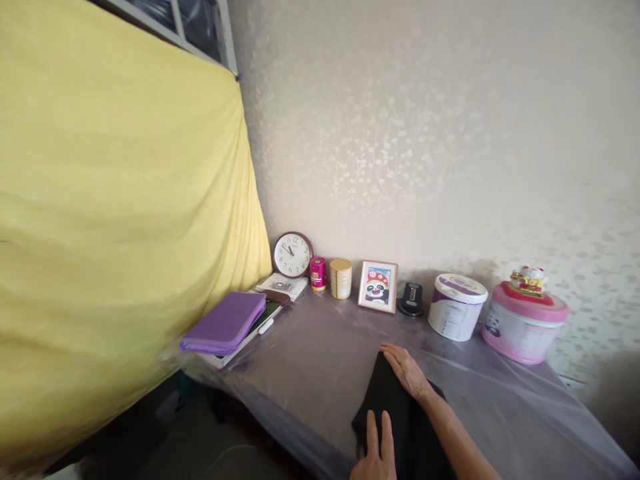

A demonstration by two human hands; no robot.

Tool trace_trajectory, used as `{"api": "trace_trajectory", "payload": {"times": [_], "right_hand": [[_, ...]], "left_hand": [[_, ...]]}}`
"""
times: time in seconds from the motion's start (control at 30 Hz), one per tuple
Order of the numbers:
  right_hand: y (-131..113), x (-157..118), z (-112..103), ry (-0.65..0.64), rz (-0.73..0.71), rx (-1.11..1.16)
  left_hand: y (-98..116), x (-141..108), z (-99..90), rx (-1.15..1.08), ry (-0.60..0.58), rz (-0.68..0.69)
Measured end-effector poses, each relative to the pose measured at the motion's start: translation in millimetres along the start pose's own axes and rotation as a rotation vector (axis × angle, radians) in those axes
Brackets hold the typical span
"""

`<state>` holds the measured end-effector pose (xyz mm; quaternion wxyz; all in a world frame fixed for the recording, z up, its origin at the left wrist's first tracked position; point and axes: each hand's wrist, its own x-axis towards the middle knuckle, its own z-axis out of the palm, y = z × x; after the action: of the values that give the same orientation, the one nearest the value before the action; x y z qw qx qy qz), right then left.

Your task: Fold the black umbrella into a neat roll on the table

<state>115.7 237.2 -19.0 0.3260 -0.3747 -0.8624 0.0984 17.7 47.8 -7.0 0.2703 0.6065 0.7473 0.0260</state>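
right hand [405, 370] flat on the black cloth [400, 427], left hand [375, 453] open at its near edge, fingers released, no grasp; slick plastic sheeting [310, 380] under the cloth, a likely cause of sliding

Numerals on the dial of the round clock [293, 255] at the back edge of the table [310, 373], the 12 at the top plainest — print on the white tub [457, 308], pink tub [525, 325] and red can [317, 274], toward the back edge, too small to read.
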Motion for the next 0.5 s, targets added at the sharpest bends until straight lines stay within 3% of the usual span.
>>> {"api": "trace_trajectory", "payload": {"times": [0.1,0.23,0.37,0.43,0.5], "right_hand": [[-1,4,-6,0.055,0.070,-0.100],[-31,-18,-17,0.214,0.046,-0.151],[-53,-40,-13,-0.009,-0.119,-0.087],[-48,-38,-13,0.055,-0.032,-0.113],[-34,-35,-22,0.191,0.168,-0.134]], "left_hand": [[1,-3,-4.8,0.003,-0.014,-0.005],[1,-5,-7.9,-0.004,-0.022,0.000],[2,-12,-13.5,0.001,-0.014,0.029],[1,-20,-16.8,0.017,0.021,0.067],[-2,-28,-18.8,0.018,0.063,0.125]]}}
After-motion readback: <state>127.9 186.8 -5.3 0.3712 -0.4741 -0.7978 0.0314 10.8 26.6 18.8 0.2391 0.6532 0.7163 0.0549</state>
